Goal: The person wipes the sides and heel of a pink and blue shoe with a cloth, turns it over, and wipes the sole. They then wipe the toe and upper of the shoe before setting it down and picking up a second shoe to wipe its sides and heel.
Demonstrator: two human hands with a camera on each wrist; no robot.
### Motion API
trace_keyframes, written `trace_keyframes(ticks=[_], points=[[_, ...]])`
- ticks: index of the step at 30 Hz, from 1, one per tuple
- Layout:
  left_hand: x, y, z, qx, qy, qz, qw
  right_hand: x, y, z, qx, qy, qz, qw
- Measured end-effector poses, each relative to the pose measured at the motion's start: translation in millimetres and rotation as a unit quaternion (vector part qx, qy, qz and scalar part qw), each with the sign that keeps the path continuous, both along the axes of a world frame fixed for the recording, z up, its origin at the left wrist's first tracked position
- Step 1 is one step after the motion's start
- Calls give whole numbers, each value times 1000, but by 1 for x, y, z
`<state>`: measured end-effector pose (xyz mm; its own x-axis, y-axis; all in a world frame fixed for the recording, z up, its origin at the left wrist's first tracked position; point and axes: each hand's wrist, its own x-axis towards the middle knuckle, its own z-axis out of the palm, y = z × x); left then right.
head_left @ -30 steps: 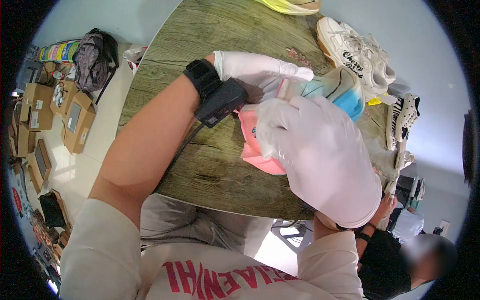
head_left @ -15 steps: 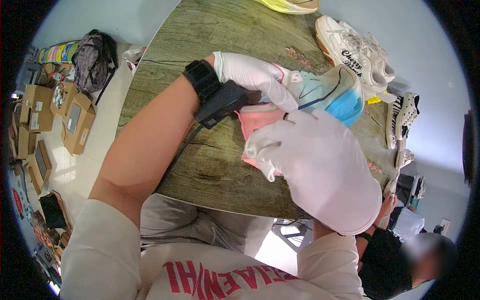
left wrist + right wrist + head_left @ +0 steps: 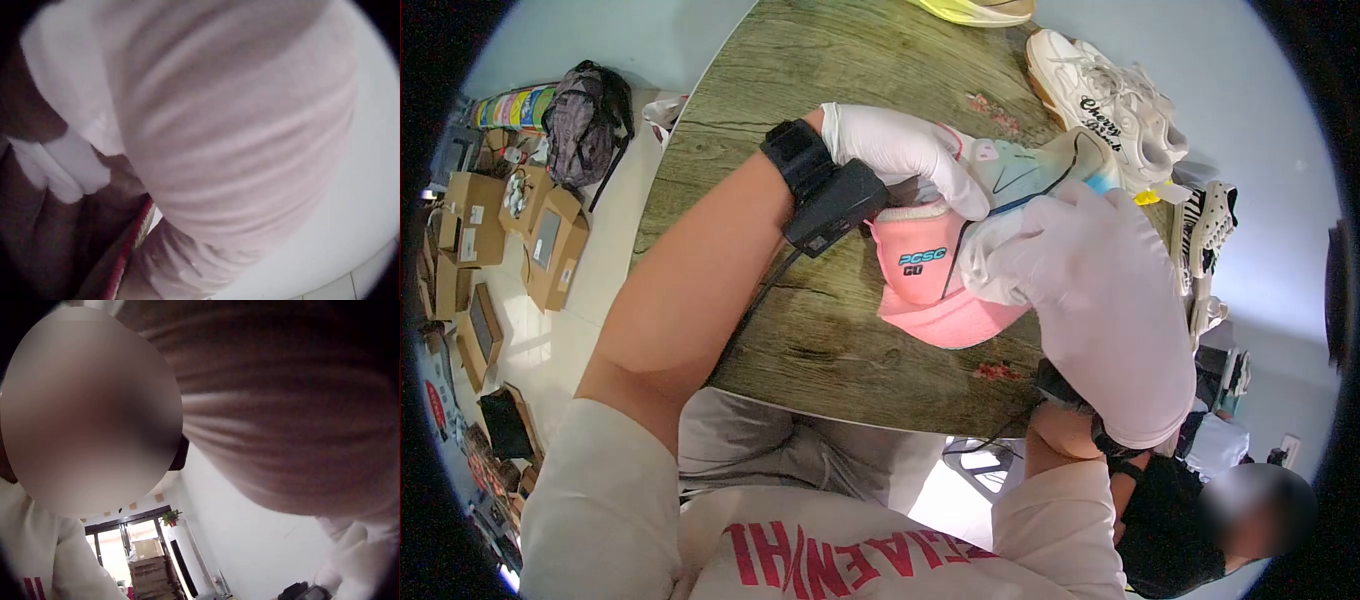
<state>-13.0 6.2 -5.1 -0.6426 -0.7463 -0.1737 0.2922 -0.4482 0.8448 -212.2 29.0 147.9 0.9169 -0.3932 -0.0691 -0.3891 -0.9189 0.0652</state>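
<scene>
A sneaker [image 3: 921, 269] lies across the table in the head view, pink at the heel with blue lettering and pale blue toward the toe. My gloved left hand [image 3: 910, 148] holds it at the collar, thumb bent over the near edge and the other fingers mostly hidden behind and inside the opening. My gloved right hand [image 3: 1100, 290] grips the sneaker's near side toward the toe, fingers bent against it and covering much of the blue part. White glove fabric fills much of the left wrist view, where the collar's pink edge [image 3: 128, 250] shows. The right wrist view does not show the sneaker.
White sneakers [image 3: 1090, 105] with black lettering stand at the table's far right, with a yellow-soled shoe [image 3: 980, 10] at the back. Black-and-white shoes [image 3: 1205, 235] are farther right. Another person [image 3: 1170, 530] sits at lower right. Boxes [image 3: 550, 240] and a backpack [image 3: 588, 125] lie on the floor left.
My right hand has moved from the pink heel area right toward the toe, uncovering the heel lettering. My left hand's thumb has come down over the collar and stayed there.
</scene>
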Motion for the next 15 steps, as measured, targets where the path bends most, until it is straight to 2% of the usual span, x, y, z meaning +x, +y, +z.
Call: trace_keyframes(ticks=[2,5,8,15], points=[[0,1,0,0,0,10,1000,-3,-4,-1,-51,29,11,998],[2,-1,0,2,-2,7,1000,-6,-4,-2,-40,7,-44,998],[5,0,0,-7,-15,9,1000,-5,-5,-3,-46,-13,-53,997],[8,-5,-4,-26,-49,-4,998,-7,-15,-2,-85,-14,-21,996]])
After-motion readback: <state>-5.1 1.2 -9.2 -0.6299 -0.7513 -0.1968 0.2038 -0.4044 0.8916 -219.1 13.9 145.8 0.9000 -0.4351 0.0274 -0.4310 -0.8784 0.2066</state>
